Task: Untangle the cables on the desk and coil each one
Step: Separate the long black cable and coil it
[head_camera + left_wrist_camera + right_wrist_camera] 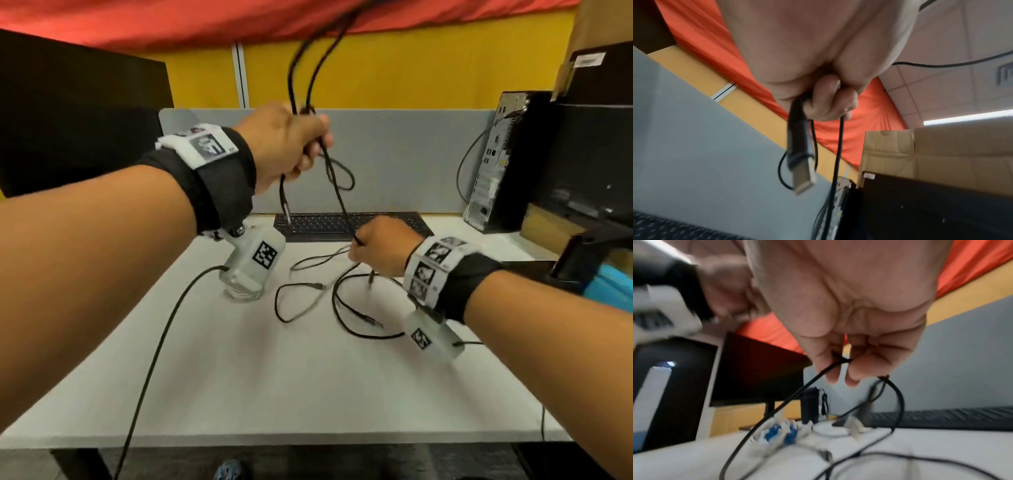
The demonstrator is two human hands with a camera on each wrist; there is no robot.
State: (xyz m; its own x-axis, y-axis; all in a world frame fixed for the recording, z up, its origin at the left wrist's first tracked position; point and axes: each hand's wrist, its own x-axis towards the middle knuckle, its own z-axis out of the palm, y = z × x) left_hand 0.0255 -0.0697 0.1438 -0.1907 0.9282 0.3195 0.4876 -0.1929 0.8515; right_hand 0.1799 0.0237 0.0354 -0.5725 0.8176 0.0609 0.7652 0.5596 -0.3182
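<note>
Cables everywhere, so we've got our left hand (291, 144) up above the white desk (239, 359), fist wrapped around a thin black braided cable (337, 195) whose silver USB plug (803, 175) dangles below the fingers. Our right hand (380, 250) sits lower, just in front of the black keyboard (318, 224), pinching the same cable's far stretch. More loose black and grey cables (308, 301) sprawl tangled on the desk underneath.
</note>
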